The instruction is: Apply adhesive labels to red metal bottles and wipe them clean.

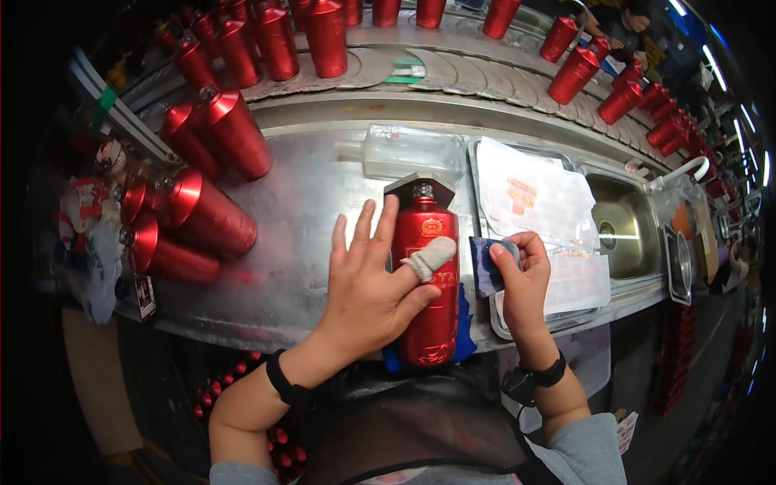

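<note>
A red metallic bottle [428, 331] with gold and pale printing lies in front of me, its neck pointing away. It rests on a blue cloth [466, 327], with a dark angular support [443, 192] around the neck end. My left hand [364, 283] is open, fingers spread, beside and partly over the bottle. Its index finger, wrapped in a whitish cloth cover [432, 257], lies on the bottle's printed front. To the bottle's right, my right hand [524, 279] pinches a small dark blue sheet [485, 267] between thumb and fingers.
Several red bottles [206, 214] lie and stand at the left. A clear glass bottle [412, 152] lies behind the work spot. White printed sheets [537, 198] sit on a tray at right, beside a metal sink [622, 230]. A conveyor [485, 77] carries more bottles; a person [622, 28] is beyond it.
</note>
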Tool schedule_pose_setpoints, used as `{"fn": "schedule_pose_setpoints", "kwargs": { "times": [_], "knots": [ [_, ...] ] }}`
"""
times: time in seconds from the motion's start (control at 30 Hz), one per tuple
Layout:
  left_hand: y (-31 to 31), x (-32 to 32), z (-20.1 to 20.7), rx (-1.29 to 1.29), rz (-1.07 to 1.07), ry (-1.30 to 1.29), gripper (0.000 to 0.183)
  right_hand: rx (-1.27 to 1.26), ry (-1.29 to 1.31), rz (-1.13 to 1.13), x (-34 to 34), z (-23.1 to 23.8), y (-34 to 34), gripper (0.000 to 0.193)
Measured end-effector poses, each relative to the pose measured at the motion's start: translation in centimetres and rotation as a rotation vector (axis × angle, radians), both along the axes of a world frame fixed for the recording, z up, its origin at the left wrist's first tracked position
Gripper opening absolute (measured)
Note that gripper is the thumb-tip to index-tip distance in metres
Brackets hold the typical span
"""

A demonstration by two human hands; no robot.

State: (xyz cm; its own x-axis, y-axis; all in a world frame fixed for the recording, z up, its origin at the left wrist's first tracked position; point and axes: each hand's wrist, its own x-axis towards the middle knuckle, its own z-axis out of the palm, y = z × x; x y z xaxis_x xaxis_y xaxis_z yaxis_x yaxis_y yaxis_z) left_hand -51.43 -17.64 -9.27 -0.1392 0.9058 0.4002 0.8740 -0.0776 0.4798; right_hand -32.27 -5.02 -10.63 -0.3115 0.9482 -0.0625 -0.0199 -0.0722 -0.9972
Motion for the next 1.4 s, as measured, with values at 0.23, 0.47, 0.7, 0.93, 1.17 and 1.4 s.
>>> {"fn": "schedule_pose_setpoints", "kwargs": {
  "times": [0.23, 0.47, 0.7, 0.93, 1.17, 1.4],
  "knots": [
    [0.7, 0.4, 0.5, -0.033, -0.091, 0.119, 0.037, -0.041, 0.008, 0.017, -0.4, 0.2, -1.0, 0.02],
    [-1.5, -1.0, -2.6, -0.001, 0.047, -0.035, 0.042, -0.015, 0.076, 0.059, -3.1, 1.7, -2.0, 0.02],
    [-2.7, -1.0, -4.3, -0.028, 0.141, -0.237, 0.048, -0.014, -0.015, 0.09, -3.2, 0.1, -1.8, 0.019],
    [-4.4, -2.3, -5.4, -0.024, 0.212, -0.366, 0.043, -0.018, 0.008, 0.004, -2.4, -1.1, -1.7, 0.016],
    [-4.4, -2.3, -3.5, 0.021, 0.071, -0.264, 0.046, -0.014, 0.038, 0.063, -3.7, 0.6, -2.9, 0.018],
    [-5.3, -3.6, -4.5, 0.014, 0.115, -0.218, 0.04, 0.021, -0.03, 0.068, -4.7, -1.2, -2.9, 0.019]
  ]
}}
